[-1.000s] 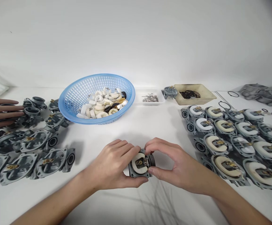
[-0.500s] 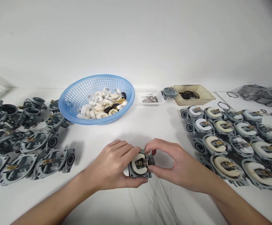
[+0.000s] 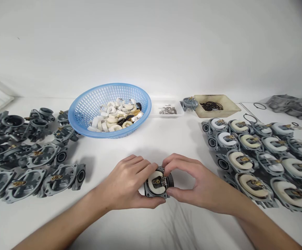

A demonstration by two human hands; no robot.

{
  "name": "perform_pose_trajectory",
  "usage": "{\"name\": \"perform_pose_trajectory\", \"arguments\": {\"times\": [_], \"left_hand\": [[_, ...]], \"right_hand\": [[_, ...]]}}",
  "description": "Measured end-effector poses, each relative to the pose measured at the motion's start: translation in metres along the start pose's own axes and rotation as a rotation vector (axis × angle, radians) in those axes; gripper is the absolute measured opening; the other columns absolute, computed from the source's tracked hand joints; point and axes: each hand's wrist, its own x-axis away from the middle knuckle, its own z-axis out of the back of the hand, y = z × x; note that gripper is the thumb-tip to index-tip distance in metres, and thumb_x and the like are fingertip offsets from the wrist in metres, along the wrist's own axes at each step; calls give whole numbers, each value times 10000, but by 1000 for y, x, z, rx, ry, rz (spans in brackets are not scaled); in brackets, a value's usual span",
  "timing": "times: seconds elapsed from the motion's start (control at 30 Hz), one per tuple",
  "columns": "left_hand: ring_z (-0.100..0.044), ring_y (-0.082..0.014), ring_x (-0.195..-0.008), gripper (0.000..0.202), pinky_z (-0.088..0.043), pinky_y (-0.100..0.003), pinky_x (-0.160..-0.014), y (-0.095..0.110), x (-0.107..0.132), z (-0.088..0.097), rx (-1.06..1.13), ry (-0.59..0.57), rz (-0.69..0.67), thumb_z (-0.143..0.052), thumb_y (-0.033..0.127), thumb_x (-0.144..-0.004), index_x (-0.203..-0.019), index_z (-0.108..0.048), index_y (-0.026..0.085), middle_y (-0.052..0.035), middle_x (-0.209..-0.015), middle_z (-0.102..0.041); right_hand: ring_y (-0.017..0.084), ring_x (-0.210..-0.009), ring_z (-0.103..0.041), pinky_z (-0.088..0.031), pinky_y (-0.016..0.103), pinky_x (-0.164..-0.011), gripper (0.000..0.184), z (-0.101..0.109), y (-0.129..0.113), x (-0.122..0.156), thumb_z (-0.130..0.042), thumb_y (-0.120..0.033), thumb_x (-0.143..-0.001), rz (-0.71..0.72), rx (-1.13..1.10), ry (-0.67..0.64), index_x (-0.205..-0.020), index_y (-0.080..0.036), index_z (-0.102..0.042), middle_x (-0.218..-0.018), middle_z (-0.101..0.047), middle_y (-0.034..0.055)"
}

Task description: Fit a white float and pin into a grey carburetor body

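A grey metal carburetor body lies near the middle front, its open side facing up. Inside it sits a white C-shaped float around brass jets. My left hand is closed around the body's left side, thumb along the near edge and fingers at the far edge. From the right, my right hand grips the same body, its index finger at the far right corner and its thumb at the near right, beside the float's hinge. Whether a small pin is between those fingertips cannot be made out.
A blue basket holds loose floats. Behind stand a white tray of small metal pins and a beige bin with black rings. Carburetor bodies without floats stand at left; several with floats fill the right.
The view has shifted slightly, so everything sits a little further right. Both hands keep nearly the same hold on the carburetor body, with only slight movement of the right fingers.
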Motion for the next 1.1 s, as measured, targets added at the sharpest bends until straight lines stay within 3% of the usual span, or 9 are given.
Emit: {"name": "perform_pose_trajectory", "arguments": {"times": [0.27,0.5,0.7,1.1], "left_hand": [[-677,-231,-789,517,-502,-373,-704,-1,1,0,-11,19,-22,-721,536,-857,-1183,-566,165,-62,-905,-703],[-677,-230,-798,499,-510,-379,-721,-1,2,0,-3,-4,-11,-724,544,-853,-1150,-580,169,-58,-900,-697],[-673,-227,-783,511,-513,-380,-710,0,2,1,-2,2,-16,-715,546,-859,-1166,-578,161,-55,-884,-695],[-672,-226,-781,511,-518,-380,-733,0,2,0,-9,10,-20,-716,541,-859,-1172,-575,162,-54,-876,-692]], "right_hand": [[149,-1051,-573,-426,284,-970,348,2,-7,0,-723,-259,-860,-77,21,51,-1163,-341,-575,-1089,-636,-63],[149,-1070,-577,-442,270,-972,227,1,-2,2,-720,-219,-845,-3,-5,-12,-1022,-291,-597,-1168,-612,-48],[161,-1063,-564,-434,295,-954,386,0,-4,3,-732,-244,-832,-71,52,18,-1156,-361,-560,-1103,-624,-67],[147,-1007,-578,-436,282,-928,263,-1,-3,1,-704,-268,-876,-35,56,48,-1101,-331,-584,-1041,-640,-69]]}}
